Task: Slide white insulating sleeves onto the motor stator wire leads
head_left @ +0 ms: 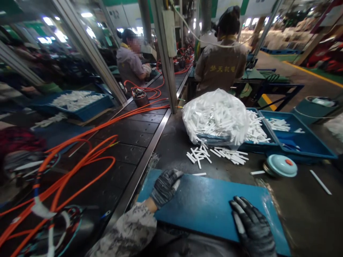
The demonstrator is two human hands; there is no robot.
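Observation:
Both my hands wear grey-and-black gloves and rest on a blue mat at the bench's front. My left hand lies at the mat's left part, its fingers loosely bent and a little apart from the thumb, with nothing seen in it. On the right part of the mat, my right hand is laid flat with fingers extended, also holding nothing. Just beyond the mat are loose short white tubes. One white tube lies by the mat's far edge, close to my left hand.
A clear plastic bag full of white tubes sits beside blue trays. Right of the mat stands a pale-blue round container. Orange cables and wound motor parts lie along the dark line at left. Two co-workers sit ahead.

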